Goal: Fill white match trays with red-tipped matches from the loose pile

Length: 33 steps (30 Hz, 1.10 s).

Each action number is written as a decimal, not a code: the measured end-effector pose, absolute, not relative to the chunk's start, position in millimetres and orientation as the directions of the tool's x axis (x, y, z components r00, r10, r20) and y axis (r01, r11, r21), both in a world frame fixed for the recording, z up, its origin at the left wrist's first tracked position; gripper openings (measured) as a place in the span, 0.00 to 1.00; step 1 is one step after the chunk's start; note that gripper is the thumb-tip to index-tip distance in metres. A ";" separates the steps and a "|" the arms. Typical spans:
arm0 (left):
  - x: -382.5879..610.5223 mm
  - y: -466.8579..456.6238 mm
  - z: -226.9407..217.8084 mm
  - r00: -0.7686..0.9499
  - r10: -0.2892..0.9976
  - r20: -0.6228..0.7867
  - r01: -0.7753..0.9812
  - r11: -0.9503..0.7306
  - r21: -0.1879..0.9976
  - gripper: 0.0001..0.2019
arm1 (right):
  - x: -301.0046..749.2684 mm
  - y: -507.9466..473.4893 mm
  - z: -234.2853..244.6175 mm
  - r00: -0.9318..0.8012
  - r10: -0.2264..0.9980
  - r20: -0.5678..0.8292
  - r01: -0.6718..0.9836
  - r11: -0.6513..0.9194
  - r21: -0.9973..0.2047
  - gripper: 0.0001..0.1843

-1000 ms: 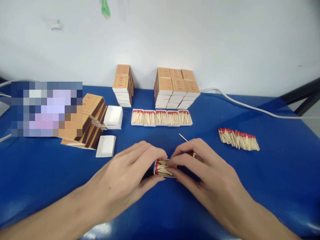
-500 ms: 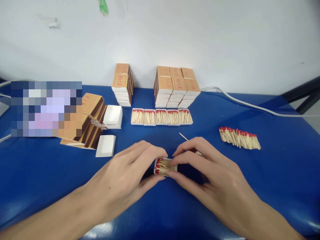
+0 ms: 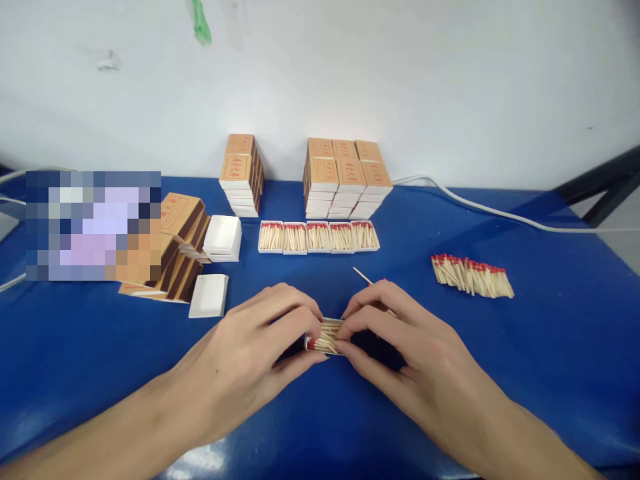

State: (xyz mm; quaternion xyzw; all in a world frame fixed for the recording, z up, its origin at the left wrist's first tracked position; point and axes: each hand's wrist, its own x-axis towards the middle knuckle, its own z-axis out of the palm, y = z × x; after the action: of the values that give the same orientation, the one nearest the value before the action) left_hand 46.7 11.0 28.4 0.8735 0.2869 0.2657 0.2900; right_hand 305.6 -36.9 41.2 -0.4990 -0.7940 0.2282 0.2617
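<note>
A white matchbox tray with red-tipped matches in it lies between my hands at the front of the table. My left hand grips the tray's left end, thumb on the near side and fingers on the far side, one fingertip bent in over the match heads. From the right, my right hand closes thumb and fingers round the other end, fingertips at the plain ends of the matches. A loose match sticks out past the right knuckles; more sticks under that hand are mostly hidden.
Several match-filled trays form a row behind my hands. Matchbox stacks stand at the back left and back centre. Empty trays and box sleeves lie left. A match pile sits right, before a white cable.
A left fingertip has bent down into the tray over the match heads. My right fingers stay at the tray's right end. The whole view has shifted slightly.
</note>
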 end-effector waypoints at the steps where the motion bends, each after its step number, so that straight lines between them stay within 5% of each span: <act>1: 47.1 11.0 27.9 0.695 0.650 0.307 0.340 -0.674 0.656 0.04 | 303.8 -37.5 41.4 -0.348 0.917 0.196 0.678 0.391 -0.622 0.05; 10: 45.6 11.8 25.3 0.702 0.635 0.322 0.316 -0.683 0.659 0.03 | 304.1 -35.6 42.2 -0.271 0.953 0.134 0.698 0.291 -0.654 0.04; 16: 46.4 11.8 26.2 0.698 0.659 0.281 0.346 -0.653 0.674 0.08 | 301.0 -35.4 43.0 -0.374 0.922 0.098 0.623 0.328 -0.710 0.04; 22: 49.6 11.3 28.9 0.694 0.646 0.319 0.362 -0.696 0.620 0.07 | 300.2 -34.9 46.5 -0.306 0.945 0.118 0.687 0.305 -0.659 0.02; 24: 47.8 12.5 30.9 0.683 0.627 0.376 0.370 -0.740 0.562 0.08 | 307.9 -33.0 51.1 -0.308 0.946 0.103 0.689 0.297 -0.661 0.10; 30: 41.4 16.8 33.2 0.616 0.562 0.552 0.407 -0.827 0.387 0.14 | 349.0 -17.6 56.7 0.090 0.949 0.302 0.855 0.083 -0.513 0.17; 33: 43.5 15.3 30.6 0.631 0.536 0.560 0.402 -0.844 0.355 0.13 | 361.8 -16.3 51.6 0.018 0.974 0.228 0.919 0.074 -0.387 0.24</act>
State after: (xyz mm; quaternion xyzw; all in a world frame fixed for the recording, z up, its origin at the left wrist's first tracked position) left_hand 43.5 15.3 30.6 0.8978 0.2613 0.3406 0.0983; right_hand 361.8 -16.3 51.6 -0.6777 -0.6982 0.0613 0.2225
